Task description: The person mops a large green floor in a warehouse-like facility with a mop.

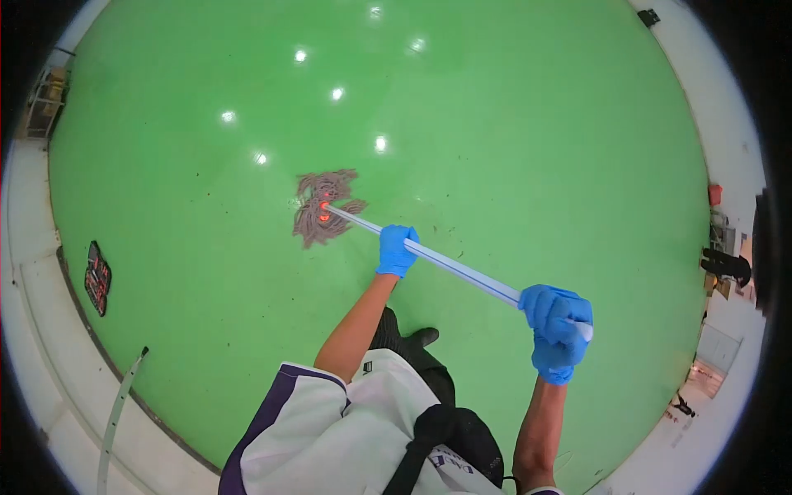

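A long white mop handle (466, 272) with a blue stripe slants across the view. Its grey string mop head (318, 223), with an orange-red centre, lies spread on the green floor. My left hand (398, 251), in a blue glove, is wrapped round the middle of the handle. Near the handle's upper end, at the right, my right hand (559, 330), also gloved in blue, is closed round it, and the white tip shows beside the fingers.
Green floor (536, 148) surrounds the mop. At the left wall lie an open tool case (97, 278) and a long pale strip (120, 417). A shelf (48, 103) stands upper left. A person in dark clothes (726, 266) and a red container (715, 195) are far right.
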{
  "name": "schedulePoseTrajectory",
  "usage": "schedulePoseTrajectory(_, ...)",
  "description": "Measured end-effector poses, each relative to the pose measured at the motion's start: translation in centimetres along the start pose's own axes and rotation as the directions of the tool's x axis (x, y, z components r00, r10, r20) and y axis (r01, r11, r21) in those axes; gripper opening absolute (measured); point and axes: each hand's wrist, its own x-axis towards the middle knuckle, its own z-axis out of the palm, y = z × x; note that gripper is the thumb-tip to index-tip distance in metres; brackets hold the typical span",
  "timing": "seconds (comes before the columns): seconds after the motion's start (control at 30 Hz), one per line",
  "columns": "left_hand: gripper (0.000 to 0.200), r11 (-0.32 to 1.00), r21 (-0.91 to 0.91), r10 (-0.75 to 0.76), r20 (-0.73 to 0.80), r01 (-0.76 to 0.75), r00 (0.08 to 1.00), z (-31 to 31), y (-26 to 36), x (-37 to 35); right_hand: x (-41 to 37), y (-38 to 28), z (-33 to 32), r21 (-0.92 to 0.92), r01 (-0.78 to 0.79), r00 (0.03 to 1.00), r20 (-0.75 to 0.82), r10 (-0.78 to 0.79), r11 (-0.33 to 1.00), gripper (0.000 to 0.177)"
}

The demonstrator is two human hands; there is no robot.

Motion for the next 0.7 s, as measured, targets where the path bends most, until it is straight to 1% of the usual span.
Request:
schedulePoseTrajectory(0.03,0.019,0.998,0.058,-0.016,-0.154,0.026,0.988,0.6,0.4,0.3,0.0,-0.4,0.1,0.001,-0.014,1.0,0.019,0.014,1.0,0.026)
schedulePoseTrajectory(0.07,0.019,0.999,0.051,-0.009,-0.155,0.017,0.988,1.5,1.2,0.5,0.0,-1.4,0.1,-0.006,-0.007,1.0,0.014,0.007,1.0,0.026)
schedulePoseTrajectory(0.1,0.021,0.991,-0.128,-0.048,-0.171,0.026,0.984,1.1,2.6,0.8,-0.1,-2.7,1.0,-0.09,0.03,0.996,0.084,-0.022,0.996,0.024)
schedulePoseTrajectory(0.13,0.024,0.953,-0.3,-0.095,-0.171,0.04,0.981,1.4,3.9,0.7,-0.2,-3.8,1.5,-0.167,0.061,0.988,0.151,-0.036,0.984,0.022)
schedulePoseTrajectory(0.17,0.025,0.952,-0.307,-0.083,-0.256,0.001,0.963,2.3,5.7,1.0,-0.3,-5.0,1.0,-0.17,0.042,0.986,0.164,-0.014,0.985,0.015)
schedulePoseTrajectory(0.2,0.025,0.949,-0.313,-0.07,-0.346,-0.045,0.936,3.2,7.3,1.8,-0.3,-5.8,1.9,-0.172,0.046,0.987,0.162,-0.018,0.984,0.015)
schedulePoseTrajectory(0.27,0.026,0.929,-0.369,-0.136,-0.379,-0.015,0.915,6.6,9.1,2.3,-0.2,-6.5,3.0,-0.349,0.115,0.98,0.195,-0.048,0.93,0.015)
schedulePoseTrajectory(0.3,0.027,0.84,-0.536,-0.281,-0.29,0.089,0.915,9.4,9.6,2.6,0.2,-6.5,3.4,-0.407,0.155,0.96,0.277,-0.039,0.9,0.015)
schedulePoseTrajectory(0.33,0.028,0.779,-0.609,-0.35,-0.226,0.148,0.909,10.1,9.6,2.6,0.3,-5.9,3.5,-0.41,0.145,0.961,0.275,-0.029,0.9,0.015)
schedulePoseTrajectory(0.37,0.028,0.709,-0.674,-0.416,-0.161,0.208,0.895,10.7,9.5,2.6,0.4,-5.1,3.4,-0.457,0.201,0.925,0.38,-0.014,0.866,0.015)
schedulePoseTrajectory(0.4,0.027,0.813,-0.577,-0.194,-0.132,0.084,0.972,9.8,9.8,3.3,0.3,-4.5,3.3,-0.493,0.269,0.876,0.482,0.002,0.828,0.015)
schedulePoseTrajectory(0.43,0.027,0.875,-0.479,0.039,-0.081,-0.073,0.996,8.9,9.9,4.0,0.3,-3.9,2.9,-0.465,0.308,0.868,0.494,-0.045,0.83,0.017)
schedulePoseTrajectory(0.47,0.027,0.875,-0.479,0.037,-0.082,-0.072,0.996,7.9,10.3,4.1,0.3,-4.2,2.6,-0.465,0.308,0.868,0.495,-0.044,0.83,0.017)
schedulePoseTrajectory(0.53,0.024,0.89,-0.455,0.007,-0.049,-0.028,0.999,7.1,10.9,3.7,0.3,-5.1,2.2,-0.414,0.234,0.884,0.467,-0.015,0.88,0.02)
schedulePoseTrajectory(0.57,0.024,0.888,-0.46,0.005,-0.048,-0.027,0.999,7.0,11.5,3.3,0.2,-5.1,1.6,-0.34,0.286,0.886,0.451,-0.112,0.896,0.03)
schedulePoseTrajectory(0.6,0.022,0.902,-0.431,-0.035,-0.117,-0.019,0.992,6.7,11.5,2.2,0.1,-5.5,1.4,-0.346,0.28,0.888,0.447,-0.105,0.896,0.03)
schedulePoseTrajectory(0.63,0.02,0.918,-0.397,-0.072,-0.185,-0.008,0.98,5.9,11.2,1.0,0.1,-5.9,1.1,-0.26,0.234,0.881,0.465,-0.091,0.937,0.032)
schedulePoseTrajectory(0.67,0.02,0.919,-0.395,-0.071,-0.18,-0.006,0.981,5.0,10.8,-0.1,0.2,-6.1,0.9,-0.169,0.187,0.872,0.483,-0.084,0.968,0.033)
schedulePoseTrajectory(0.7,0.018,0.934,-0.358,-0.091,-0.186,0.019,0.978,3.5,10.8,-1.1,0.3,-6.1,0.8,-0.169,0.185,0.875,0.477,-0.084,0.968,0.033)
